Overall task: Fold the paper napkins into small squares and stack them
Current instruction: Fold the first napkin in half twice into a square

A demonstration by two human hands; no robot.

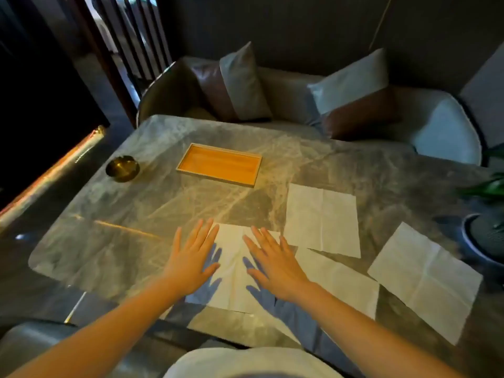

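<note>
Several white paper napkins lie unfolded on the grey marble table (136, 241). One napkin (234, 271) lies right in front of me, and both my hands are spread above it. My left hand (192, 255) hovers with straight fingers over its left edge. My right hand (275, 266) hovers with straight fingers over its right half. Blue shadows under the palms show a gap to the paper. A second napkin (323, 218) lies flat to the right and further back. A third (341, 279) partly overlaps the first. A fourth (425, 279) lies at the right, turned at an angle.
An orange wooden tray (191, 155) sits at the back middle of the table. A brass ashtray (122, 168) stands to its left. A potted plant (485, 230) is at the right edge. Cushioned seats with pillows (245, 83) line the far side.
</note>
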